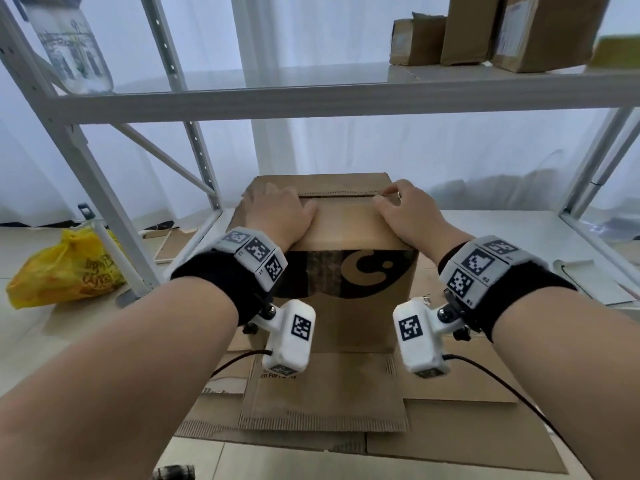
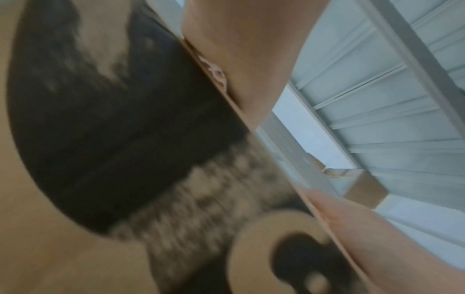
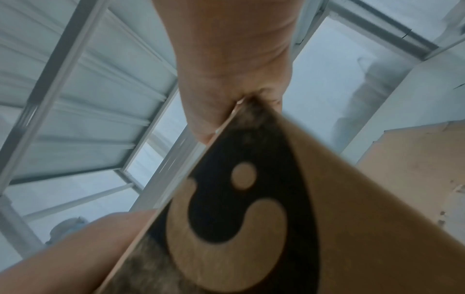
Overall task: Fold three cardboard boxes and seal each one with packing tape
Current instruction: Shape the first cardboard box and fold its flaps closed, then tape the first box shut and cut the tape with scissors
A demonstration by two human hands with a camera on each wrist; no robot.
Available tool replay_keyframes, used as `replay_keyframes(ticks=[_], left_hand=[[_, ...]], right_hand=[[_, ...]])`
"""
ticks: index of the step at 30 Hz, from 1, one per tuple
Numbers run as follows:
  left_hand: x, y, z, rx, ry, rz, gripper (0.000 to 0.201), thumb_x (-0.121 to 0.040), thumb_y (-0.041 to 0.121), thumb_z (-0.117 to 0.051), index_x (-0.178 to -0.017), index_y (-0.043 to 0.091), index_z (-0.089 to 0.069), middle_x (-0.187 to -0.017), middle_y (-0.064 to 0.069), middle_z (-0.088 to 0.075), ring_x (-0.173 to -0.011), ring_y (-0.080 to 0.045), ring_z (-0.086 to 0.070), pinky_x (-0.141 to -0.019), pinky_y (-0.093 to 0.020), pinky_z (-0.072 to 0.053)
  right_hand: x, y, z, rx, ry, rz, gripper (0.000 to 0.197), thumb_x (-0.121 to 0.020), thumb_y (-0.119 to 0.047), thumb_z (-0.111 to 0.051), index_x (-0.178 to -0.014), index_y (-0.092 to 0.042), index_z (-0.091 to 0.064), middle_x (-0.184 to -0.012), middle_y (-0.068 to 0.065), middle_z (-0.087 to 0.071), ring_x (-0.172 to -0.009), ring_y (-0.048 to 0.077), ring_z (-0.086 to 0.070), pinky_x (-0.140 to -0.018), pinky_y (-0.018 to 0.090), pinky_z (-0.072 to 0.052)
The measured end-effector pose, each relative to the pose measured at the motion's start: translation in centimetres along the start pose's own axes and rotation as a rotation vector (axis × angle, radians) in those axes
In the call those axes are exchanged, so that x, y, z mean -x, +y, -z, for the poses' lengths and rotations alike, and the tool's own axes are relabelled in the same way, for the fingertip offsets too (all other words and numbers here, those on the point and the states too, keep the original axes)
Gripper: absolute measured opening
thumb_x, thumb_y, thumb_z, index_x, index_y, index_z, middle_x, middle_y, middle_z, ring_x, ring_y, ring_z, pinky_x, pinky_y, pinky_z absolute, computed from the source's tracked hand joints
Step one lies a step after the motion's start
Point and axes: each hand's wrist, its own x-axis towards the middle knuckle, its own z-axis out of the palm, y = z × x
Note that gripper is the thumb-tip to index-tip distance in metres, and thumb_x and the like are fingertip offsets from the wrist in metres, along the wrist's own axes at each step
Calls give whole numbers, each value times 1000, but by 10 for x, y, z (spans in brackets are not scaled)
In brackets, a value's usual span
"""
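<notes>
Several flattened cardboard sheets (image 1: 433, 424) are seen nearest on the floor, and one upright cardboard box (image 1: 349, 282) stands on them. Its top flaps are pressed down by the flat left hand (image 1: 282, 211) and the loosely spread right hand (image 1: 408, 211); three small boxes (image 1: 485, 32) are shelved beyond

We cannot see the left hand's (image 1: 282, 211) fingertips, which fold out of sight over the cardboard box's (image 1: 349, 216) top flap. Both wrist views are blurred, so the box's black print is smeared. The yellow-green thing (image 1: 618, 51) on the far right shelf (image 1: 311, 95) is cut off and unidentifiable.
</notes>
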Motion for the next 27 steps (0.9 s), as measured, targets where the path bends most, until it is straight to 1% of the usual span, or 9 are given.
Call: replay_keyframes(ticks=[3, 6, 12, 15, 18, 20, 22, 24, 27], left_hand=[[13, 44, 7, 140, 89, -219, 47, -97, 45, -39, -124, 12, -57, -129, -12, -56, -124, -30, -45, -109, -44, -31], [29, 99, 5, 311, 110, -398, 33, -98, 32, -44, -115, 12, -63, -115, -7, -63, -110, -25, -54, -94, -35, -44], [63, 199, -44, 288, 31, -642, 28, -96, 29, -44, -110, 16, -64, -111, -4, -62, -108, -23, -53, -87, -35, -43], [73, 225, -86, 231, -116, -676, 28, -96, 27, -44, -112, 15, -63, -114, -7, -61, -109, -26, -53, -89, -37, -45], [70, 234, -119, 223, -228, -627, 29, -96, 24, -44, -116, 13, -62, -119, -8, -62, -109, -26, -55, -84, -28, -41], [66, 237, -134, 211, -292, -583, 30, -96, 23, -44, -119, 13, -60, -122, -7, -59, -109, -24, -55, -79, -27, -37], [64, 240, -143, 188, -329, -563, 30, -96, 24, -44, -119, 15, -60, -123, -6, -58, -108, -24, -55, -78, -29, -39], [62, 241, -147, 200, -342, -546, 28, -96, 23, -44, -116, 15, -62, -121, -5, -59, -106, -23, -56, -79, -30, -42], [61, 238, -147, 237, -353, -523, 28, -96, 22, -43, -115, 13, -62, -118, -5, -61, -105, -22, -57, -80, -29, -42]], right_hand=[[10, 20, 27, -67, 49, -49, 40, -98, -37, -47, -128, -11, -49, -121, 6, -55, -108, 21, -50, -86, 26, -34], [23, 54, 56, 19, 29, -106, 32, -95, -31, -50, -119, -10, -57, -121, 10, -60, -109, 24, -54, -87, 30, -40], [64, 150, 89, 198, -15, -238, 26, -93, -26, -56, -108, -8, -66, -114, 10, -63, -108, 25, -55, -84, 28, -38], [87, 205, 91, 285, -90, -327, 22, -90, -25, -59, -101, -7, -64, -96, 7, -60, -92, 21, -54, -75, 26, -36], [98, 245, 82, 429, -238, -405, 34, -85, -37, -63, -71, -7, -56, -71, 6, -54, -72, 24, -52, -67, 30, -37], [101, 260, 74, 482, -318, -464, 45, -80, -49, -65, -61, -16, -42, -63, 1, -44, -67, 23, -48, -73, 35, -37], [106, 267, 66, 493, -349, -512, 42, -77, -49, -68, -78, -14, -46, -75, -1, -48, -85, 25, -53, -87, 42, -35], [111, 272, 58, 539, -351, -542, 49, -83, -35, -65, -117, -10, -42, -97, 3, -55, -105, 27, -54, -97, 44, -31], [114, 275, 49, 554, -308, -515, 51, -88, -14, -50, -135, -4, -31, -114, 13, -59, -108, 30, -55, -95, 39, -38]])
